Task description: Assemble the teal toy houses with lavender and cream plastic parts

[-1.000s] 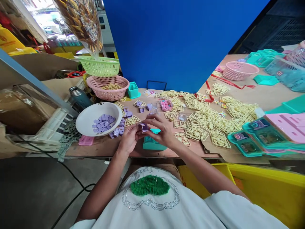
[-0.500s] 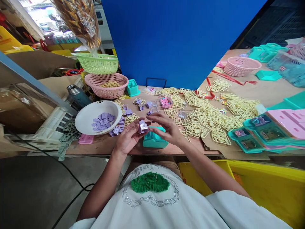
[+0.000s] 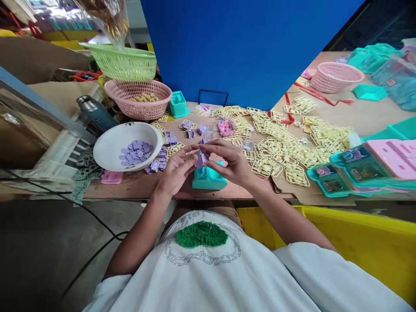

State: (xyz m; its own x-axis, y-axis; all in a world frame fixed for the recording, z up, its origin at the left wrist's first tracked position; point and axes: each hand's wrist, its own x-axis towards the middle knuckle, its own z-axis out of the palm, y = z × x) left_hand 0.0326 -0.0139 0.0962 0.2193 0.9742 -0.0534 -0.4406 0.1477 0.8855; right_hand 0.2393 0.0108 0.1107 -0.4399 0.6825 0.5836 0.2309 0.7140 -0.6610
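A small purple plastic toy part (image 3: 200, 159) is held between both hands above the table's front edge. My left hand (image 3: 177, 170) pinches it from the left with thumb and fingers. From the right, the fingertips of my right hand (image 3: 232, 162) close on the same part, partly covering it. Just beneath the hands stands a turquoise plastic toy piece (image 3: 209, 180), its upper side partly hidden by them. Loose purple parts (image 3: 157, 164) lie to the left of my left hand, beside a white bowl (image 3: 100, 147) with flat purple pieces in it.
Cream plastic frames (image 3: 276, 151) spread over the table's right half. Turquoise and pink toy cases (image 3: 367, 169) stand at the right edge. Pink (image 3: 156, 106) and green baskets (image 3: 130, 65) are stacked at back left, near a flask (image 3: 95, 115). A blue panel (image 3: 227, 47) rises behind.
My right hand has come in from the right and now touches the purple part. The part has turned, so its round-marked face no longer shows. The view has shifted slightly.
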